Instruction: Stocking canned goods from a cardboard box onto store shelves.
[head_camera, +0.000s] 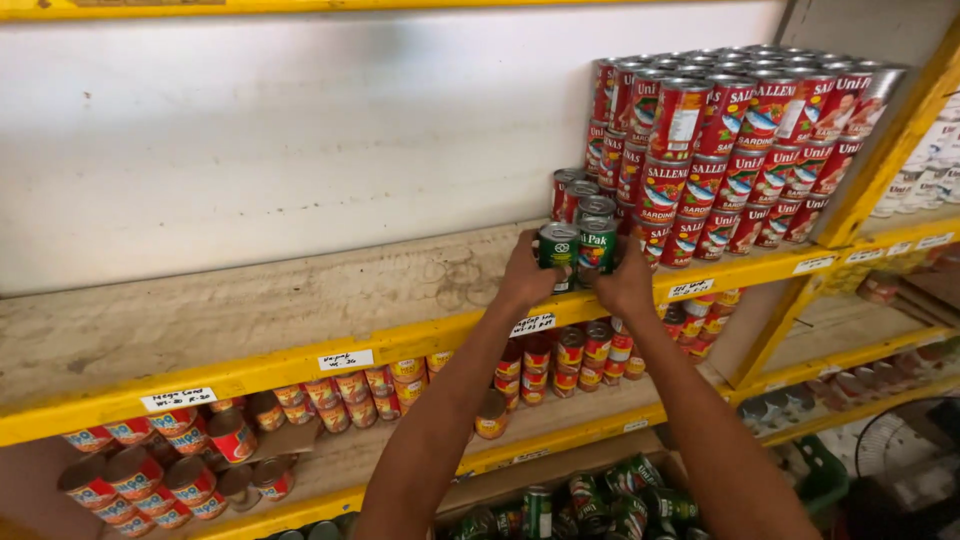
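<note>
Hands raised to the upper shelf (300, 300), both arms reaching up from the bottom of the frame. Left hand (524, 272) wraps around a green-labelled can (558, 248), fingers curled about its side, thumb side toward the camera. Right hand (628, 280) grips a second green can (597, 243) just beside the first; the two cans touch or nearly touch, both upright, at the front part of the bare wooden shelf board. Cannot tell whether their bases rest on the board or are lifted just off it.

Just behind and to the right: a tall stack of red cans (740, 140), several tiers high, filling the right end of the shelf up against the yellow upright (880, 160). A few silver-topped cans (578, 190) sit low at the stack's left foot, right behind the green ones.

Yellow shelf edge (250, 370) carries small white paper price tags (345, 359). Shelf below holds more red cans (350, 395), some upright, some lying on their sides at far left. At the bottom, between the arms, an open carton (560, 475) with more green cans (600, 505) lying jumbled inside. White wall panel (300, 130) behind the upper shelf
</note>
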